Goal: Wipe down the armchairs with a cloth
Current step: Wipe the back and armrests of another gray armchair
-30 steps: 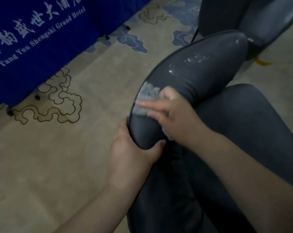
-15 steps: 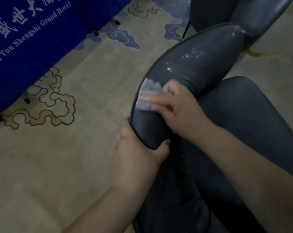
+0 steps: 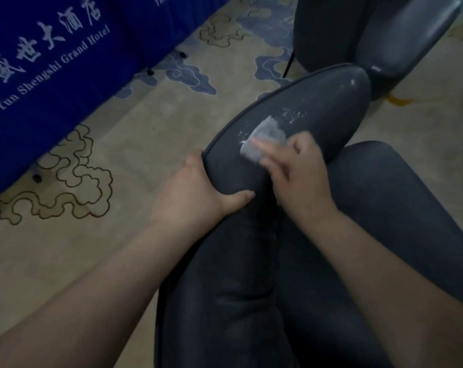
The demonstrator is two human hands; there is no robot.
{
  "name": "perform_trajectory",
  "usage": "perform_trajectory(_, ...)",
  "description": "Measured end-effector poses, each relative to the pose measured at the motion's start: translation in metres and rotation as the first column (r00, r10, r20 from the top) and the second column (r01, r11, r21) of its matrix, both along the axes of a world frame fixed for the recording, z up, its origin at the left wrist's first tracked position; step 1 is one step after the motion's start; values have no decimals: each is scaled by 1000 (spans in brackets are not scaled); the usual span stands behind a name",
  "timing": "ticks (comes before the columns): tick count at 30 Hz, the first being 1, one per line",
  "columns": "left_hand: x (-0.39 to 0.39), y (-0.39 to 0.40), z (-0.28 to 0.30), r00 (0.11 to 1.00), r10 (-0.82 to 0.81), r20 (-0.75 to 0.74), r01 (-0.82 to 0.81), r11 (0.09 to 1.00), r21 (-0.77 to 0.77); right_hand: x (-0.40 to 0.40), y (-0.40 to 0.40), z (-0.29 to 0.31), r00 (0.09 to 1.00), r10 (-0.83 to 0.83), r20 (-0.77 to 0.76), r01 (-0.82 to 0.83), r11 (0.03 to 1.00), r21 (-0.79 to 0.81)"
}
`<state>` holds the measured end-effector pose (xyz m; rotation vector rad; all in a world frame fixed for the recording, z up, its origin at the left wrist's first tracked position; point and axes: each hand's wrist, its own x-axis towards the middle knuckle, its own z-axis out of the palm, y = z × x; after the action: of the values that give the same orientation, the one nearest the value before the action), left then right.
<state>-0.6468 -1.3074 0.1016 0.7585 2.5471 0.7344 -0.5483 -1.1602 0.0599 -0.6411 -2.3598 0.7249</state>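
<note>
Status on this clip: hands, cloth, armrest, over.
Left hand grips the armrest end. Right hand presses the grey cloth flat on the armrest's top, beside white smears. Nothing in the way.

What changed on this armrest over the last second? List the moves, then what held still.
The right hand slid the cloth farther up the armrest, away from the near end and into the white smears. The left hand stayed gripping the armrest's near end, thumb on top. The second armchair behind did not move.
</note>
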Motion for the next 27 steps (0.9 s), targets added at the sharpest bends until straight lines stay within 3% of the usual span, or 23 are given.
perform_trajectory(3, -16, 21, -1, 998, -49, 28, 50, 999, -19, -29, 49, 4, 987, -153, 37, 157, 976, -152)
perform_trajectory(8, -17, 18, -4, 998, -63, 24, 61, 997, 54, -18, 22, -1, 990, -75, -121, 39, 961, -272)
perform_trajectory(13, -18, 14, -9, 997, -64, 43, 60, 994, 94, -21, 9, -1, 994, -12, -105, -14, 969, -245)
perform_trajectory(19, -19, 11, -11, 994, -77, 72, 69, 992, 102, -27, -5, 7, 964, -253, -79, 206, 903, -377)
perform_trajectory(24, -17, 12, -8, 987, -81, 136, 67, 992, 105, -22, -33, 17, 986, -158, -62, 125, 922, -366)
perform_trajectory(27, -19, 11, -10, 984, -92, 155, 76, 991, 109, -35, -16, 18, 981, -194, -3, 183, 930, -320)
